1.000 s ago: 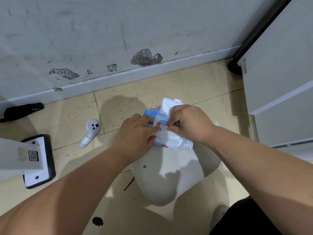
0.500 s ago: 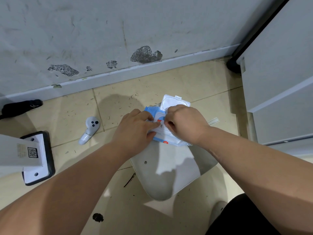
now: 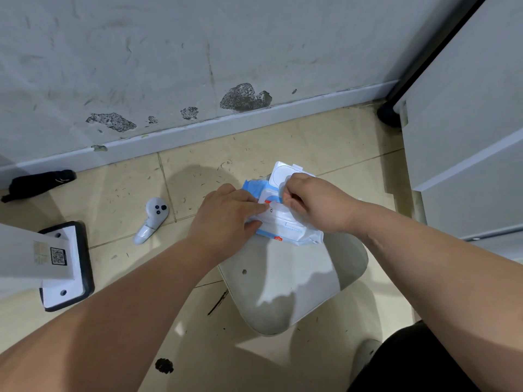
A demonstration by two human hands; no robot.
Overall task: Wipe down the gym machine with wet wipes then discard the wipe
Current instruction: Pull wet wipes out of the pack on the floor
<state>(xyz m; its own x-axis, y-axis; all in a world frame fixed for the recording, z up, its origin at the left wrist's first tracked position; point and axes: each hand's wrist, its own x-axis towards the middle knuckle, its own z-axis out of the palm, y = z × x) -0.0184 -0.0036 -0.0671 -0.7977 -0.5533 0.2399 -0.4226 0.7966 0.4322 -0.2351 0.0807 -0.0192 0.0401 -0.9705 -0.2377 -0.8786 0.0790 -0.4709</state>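
Observation:
A blue and white pack of wet wipes lies on the far end of a pale grey padded seat, with its white flip lid standing open. My left hand holds the pack down at its left side, fingers curled over it. My right hand pinches at the pack's opening just below the lid; what its fingertips hold is hidden.
A white handheld controller lies on the tiled floor to the left. A white machine post on a black-edged foot plate stands at far left. A black item lies by the skirting board. White panels rise at right.
The view has shifted slightly. My right hand has moved a little up toward the open lid while still working at the opening. My left hand keeps holding the pack.

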